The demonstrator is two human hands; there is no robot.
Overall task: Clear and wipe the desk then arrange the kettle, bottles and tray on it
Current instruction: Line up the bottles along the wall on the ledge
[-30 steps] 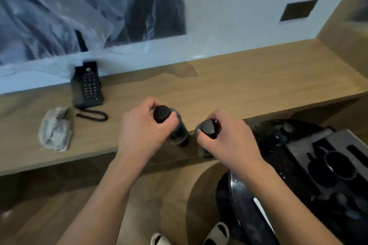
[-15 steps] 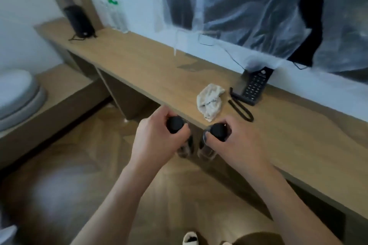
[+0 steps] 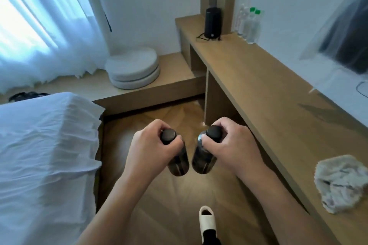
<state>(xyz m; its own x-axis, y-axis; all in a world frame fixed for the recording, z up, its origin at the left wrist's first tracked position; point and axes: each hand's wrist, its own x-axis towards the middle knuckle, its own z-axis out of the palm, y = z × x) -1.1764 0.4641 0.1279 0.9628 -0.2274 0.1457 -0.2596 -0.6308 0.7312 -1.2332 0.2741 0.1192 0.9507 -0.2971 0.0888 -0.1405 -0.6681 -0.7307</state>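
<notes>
My left hand (image 3: 151,149) grips a dark bottle with a black cap (image 3: 178,163) by its neck. My right hand (image 3: 231,145) grips a second dark bottle (image 3: 202,162) the same way. Both bottles hang upright over the wooden floor, left of the long wooden desk (image 3: 258,89). A crumpled grey-white cloth (image 3: 342,183) lies on the desk at the right. At the desk's far end stand a black kettle (image 3: 213,23) with its cord and several clear water bottles with green caps (image 3: 250,24).
A bed with white sheets (image 3: 45,155) fills the left. A low wooden platform holds stacked round cushions (image 3: 133,69) below a curtained window. A plastic-covered screen (image 3: 346,32) hangs on the wall above the desk. My slippered foot (image 3: 207,223) is on the floor.
The view has swung left, from the phone and cloth on the desk toward its far end and the bed. Both hands still hold the bottles, which are now over the floor.
</notes>
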